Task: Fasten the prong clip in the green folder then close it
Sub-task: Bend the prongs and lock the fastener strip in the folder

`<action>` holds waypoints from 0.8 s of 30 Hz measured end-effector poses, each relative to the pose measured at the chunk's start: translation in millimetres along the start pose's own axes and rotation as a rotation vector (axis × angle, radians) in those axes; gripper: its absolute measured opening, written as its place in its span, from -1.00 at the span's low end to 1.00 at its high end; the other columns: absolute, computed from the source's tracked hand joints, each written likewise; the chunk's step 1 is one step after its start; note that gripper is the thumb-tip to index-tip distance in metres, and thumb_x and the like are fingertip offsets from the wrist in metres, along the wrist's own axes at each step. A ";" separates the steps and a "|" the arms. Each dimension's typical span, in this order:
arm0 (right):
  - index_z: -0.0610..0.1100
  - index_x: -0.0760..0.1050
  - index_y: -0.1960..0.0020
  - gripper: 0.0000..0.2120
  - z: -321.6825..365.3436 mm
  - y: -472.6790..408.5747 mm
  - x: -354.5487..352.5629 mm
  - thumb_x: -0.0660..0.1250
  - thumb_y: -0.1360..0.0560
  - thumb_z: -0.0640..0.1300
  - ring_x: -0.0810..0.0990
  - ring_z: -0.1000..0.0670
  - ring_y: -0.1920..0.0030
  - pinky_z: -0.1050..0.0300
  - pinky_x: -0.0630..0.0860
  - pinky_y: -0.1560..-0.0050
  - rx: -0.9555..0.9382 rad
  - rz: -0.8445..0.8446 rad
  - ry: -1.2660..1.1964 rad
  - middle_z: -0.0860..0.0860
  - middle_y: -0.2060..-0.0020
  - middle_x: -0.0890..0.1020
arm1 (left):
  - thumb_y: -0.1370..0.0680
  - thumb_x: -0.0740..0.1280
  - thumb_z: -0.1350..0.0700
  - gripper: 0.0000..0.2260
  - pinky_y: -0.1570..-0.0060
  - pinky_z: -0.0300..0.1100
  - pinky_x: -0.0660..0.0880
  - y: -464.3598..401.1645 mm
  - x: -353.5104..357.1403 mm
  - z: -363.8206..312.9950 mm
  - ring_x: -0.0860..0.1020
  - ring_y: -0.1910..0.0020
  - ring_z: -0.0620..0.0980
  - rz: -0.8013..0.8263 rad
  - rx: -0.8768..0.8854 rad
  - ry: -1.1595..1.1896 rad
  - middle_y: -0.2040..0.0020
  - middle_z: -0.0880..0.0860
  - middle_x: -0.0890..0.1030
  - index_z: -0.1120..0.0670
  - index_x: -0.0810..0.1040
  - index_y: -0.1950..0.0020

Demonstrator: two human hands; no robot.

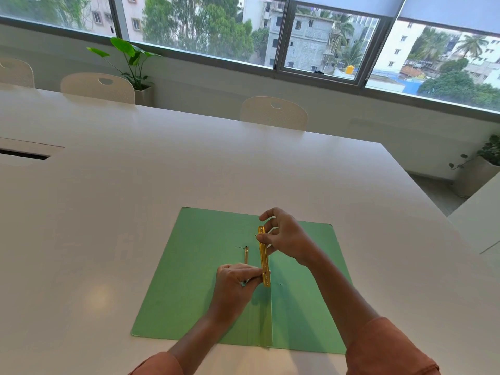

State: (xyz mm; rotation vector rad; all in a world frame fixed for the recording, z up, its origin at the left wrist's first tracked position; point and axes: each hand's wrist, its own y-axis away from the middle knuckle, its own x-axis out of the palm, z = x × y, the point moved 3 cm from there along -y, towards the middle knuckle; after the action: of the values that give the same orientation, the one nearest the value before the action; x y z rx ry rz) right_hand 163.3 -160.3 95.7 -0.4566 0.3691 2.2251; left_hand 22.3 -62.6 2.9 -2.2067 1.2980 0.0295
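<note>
The green folder (189, 280) lies open and flat on the white table, spine running toward me. Both hands hold a long gold prong clip bar (263, 258) upright over the spine. My right hand (285, 235) pinches its upper part. Pinching the bar's lower end is my left hand (234, 284). A second thin gold prong piece (246, 255) lies on the left leaf, just above my left hand, with a small dark tip sticking out to the left. A small punched hole (280, 284) shows on the right leaf.
The white table (135, 198) stretches far ahead and to the left, with a cable slot (24, 155) at the left. White chairs (273, 112) stand along the far edge. The table's right edge falls off near the folder's right side.
</note>
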 end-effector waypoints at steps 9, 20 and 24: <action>-0.21 0.44 -0.24 -0.60 -6.8 -0.6 4.3 0.49 -0.48 -0.40 0.70 -0.14 0.21 -0.09 0.73 0.25 0.015 -0.035 -0.005 -0.17 0.14 0.59 | -0.48 0.55 -0.02 -0.88 0.19 -0.12 0.67 -0.6 -0.4 0.8 0.72 0.22 -0.23 0.041 -0.017 -0.066 0.13 -0.16 0.78 -0.04 0.81 0.03; -0.20 0.45 -0.17 -0.53 -21.8 8.1 4.9 0.62 -0.39 -0.26 0.76 -0.24 0.27 -0.25 0.73 0.13 0.044 -0.120 -0.107 -0.29 0.25 0.72 | -0.54 0.49 0.21 -0.69 -0.16 0.09 0.62 -48.2 -2.5 16.8 0.67 0.12 -0.10 0.022 -0.286 -0.136 0.05 -0.07 0.73 0.12 0.68 -0.29; -0.22 0.45 -0.14 -0.55 -22.4 10.4 5.5 0.62 -0.39 -0.26 0.76 -0.28 0.26 -0.30 0.72 0.13 0.034 -0.145 -0.120 -0.30 0.26 0.72 | -0.54 0.45 0.20 -0.64 -0.12 0.19 0.61 -67.1 9.7 20.0 0.64 0.24 0.05 0.058 -0.373 -0.053 0.24 -0.05 0.66 0.08 0.65 -0.35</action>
State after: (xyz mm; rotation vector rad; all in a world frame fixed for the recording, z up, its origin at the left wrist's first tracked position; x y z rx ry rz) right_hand 156.4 -172.2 74.5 -0.3195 0.2996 2.0907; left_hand 86.8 -36.2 14.3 -2.4534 1.4191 0.3777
